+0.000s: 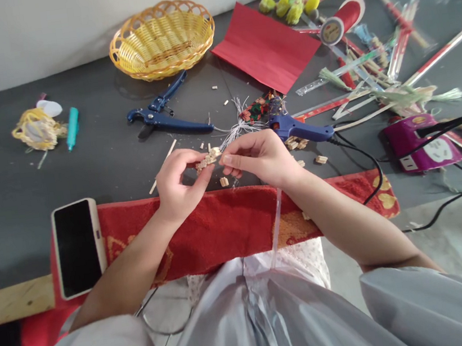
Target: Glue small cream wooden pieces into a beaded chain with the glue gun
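Beige cluster [207, 161] pinched in our left hand [179, 184], right hand [261, 159] (its hold we can't tell) at three o'clock, we're seemingly adjusting, next needing steadiness.

This is probably a craft workspace, given the glue gun [305, 128], blue cutter [177, 123] and red spool [350, 14].

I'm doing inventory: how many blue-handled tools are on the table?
2: the cutter in front of the yellow basket and the glue gun beside the right hand. More may be hidden.
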Motion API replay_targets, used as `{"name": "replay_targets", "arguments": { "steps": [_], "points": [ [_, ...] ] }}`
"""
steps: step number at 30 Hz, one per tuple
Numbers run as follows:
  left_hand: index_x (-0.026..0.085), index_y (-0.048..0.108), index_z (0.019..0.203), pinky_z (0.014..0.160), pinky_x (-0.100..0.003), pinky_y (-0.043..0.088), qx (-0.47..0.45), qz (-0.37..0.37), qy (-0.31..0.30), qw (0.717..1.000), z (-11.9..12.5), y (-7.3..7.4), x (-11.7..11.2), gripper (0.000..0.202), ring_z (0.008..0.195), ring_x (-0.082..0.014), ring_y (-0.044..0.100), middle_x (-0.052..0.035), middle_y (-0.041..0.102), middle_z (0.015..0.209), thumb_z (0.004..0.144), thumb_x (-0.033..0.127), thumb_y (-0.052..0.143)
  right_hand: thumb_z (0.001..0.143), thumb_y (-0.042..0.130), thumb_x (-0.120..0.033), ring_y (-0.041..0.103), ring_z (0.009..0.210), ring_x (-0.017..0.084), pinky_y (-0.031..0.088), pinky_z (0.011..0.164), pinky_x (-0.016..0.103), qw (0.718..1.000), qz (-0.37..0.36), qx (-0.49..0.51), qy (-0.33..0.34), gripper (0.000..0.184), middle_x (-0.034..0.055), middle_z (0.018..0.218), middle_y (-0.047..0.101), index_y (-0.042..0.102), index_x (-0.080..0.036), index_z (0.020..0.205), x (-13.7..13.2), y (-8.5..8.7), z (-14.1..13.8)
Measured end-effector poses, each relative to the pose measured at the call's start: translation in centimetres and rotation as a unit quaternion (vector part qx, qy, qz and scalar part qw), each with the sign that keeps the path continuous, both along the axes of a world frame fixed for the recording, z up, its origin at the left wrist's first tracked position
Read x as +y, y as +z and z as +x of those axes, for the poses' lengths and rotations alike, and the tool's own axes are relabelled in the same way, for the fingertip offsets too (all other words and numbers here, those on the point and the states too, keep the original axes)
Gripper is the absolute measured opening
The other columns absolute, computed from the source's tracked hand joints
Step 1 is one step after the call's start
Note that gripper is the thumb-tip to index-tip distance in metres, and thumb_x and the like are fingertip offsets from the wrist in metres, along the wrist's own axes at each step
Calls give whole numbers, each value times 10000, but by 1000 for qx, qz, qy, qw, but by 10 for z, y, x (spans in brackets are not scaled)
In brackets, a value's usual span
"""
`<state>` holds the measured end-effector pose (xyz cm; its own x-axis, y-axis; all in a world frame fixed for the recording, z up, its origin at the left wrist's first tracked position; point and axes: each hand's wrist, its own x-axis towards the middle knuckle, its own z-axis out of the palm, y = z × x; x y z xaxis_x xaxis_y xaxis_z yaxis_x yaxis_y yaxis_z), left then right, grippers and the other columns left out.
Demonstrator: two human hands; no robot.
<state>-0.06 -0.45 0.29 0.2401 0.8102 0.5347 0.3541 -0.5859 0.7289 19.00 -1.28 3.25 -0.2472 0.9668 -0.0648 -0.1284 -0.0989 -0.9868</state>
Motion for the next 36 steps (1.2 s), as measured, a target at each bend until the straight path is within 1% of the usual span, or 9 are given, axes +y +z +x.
{"name": "replay_targets", "arguments": {
  "steps": [4,9,13,16,20,22,25,29,36],
  "points": [
    [199,681,896,724,-216,555,-44,-58,13,997,1,-1,1,116,810,-112,652,-19,693,887,831,280,733,663,825,-520,569,500,84,507,507,237,999,24,-5,-37,394,9,589,681,702,-147,692,1,1,2],
    [190,692,869,703,-192,544,-120,-142,25,982,3,-4,4,221,739,-85,645,-2,689,830,787,372,787,723,792,-460,561,526,88,509,533,271,989,66,-34,-124,295,-2,629,667,713,-176,722,2,-1,6],
    [183,694,833,655,-196,537,-151,-216,30,964,4,-3,7,335,668,-78,629,-2,689,781,731,476,818,811,715,-517,583,583,110,515,558,302,967,116,-82,-211,299,5,698,660,710,-221,776,5,-4,13],
    [182,689,807,627,-193,533,-175,-245,30,953,5,-1,8,378,634,-71,613,5,675,739,684,502,848,835,690,-546,608,626,122,534,591,313,947,154,-70,-274,303,10,745,665,701,-244,823,11,-5,25],
    [187,689,794,591,-193,528,-193,-277,26,941,6,-1,9,411,590,-66,595,19,659,696,638,521,871,846,703,-447,587,572,103,520,562,291,927,187,-31,-323,204,-12,701,652,677,-250,797,16,-1,36],
    [189,691,792,579,-192,523,-196,-291,28,936,6,-2,9,419,591,-68,595,20,657,693,629,528,873,815,721,-364,575,546,100,512,544,285,936,160,-43,-312,158,-16,667,657,678,-233,736,15,2,35],
    [189,693,810,586,-189,521,-195,-296,25,935,5,-3,10,408,607,-70,606,17,662,709,644,518,869,728,749,-243,557,522,94,482,524,272,964,118,-81,-225,77,-15,636,673,707,-198,683,10,4,24],
    [185,684,827,629,-191,528,-181,-273,8,945,5,-2,8,365,636,-68,614,10,671,752,689,478,853,711,734,-259,567,555,101,458,539,259,981,78,-145,-106,105,6,624,683,728,-159,678,3,1,6],
    [194,683,889,720,-217,554,-75,-158,-9,985,3,-2,1,244,776,-109,655,-17,699,871,797,403,767,686,769,-339,552,498,87,460,504,236,994,23,-75,-75,198,11,613,702,742,-147,725,0,-5,-4]
  ]
}}
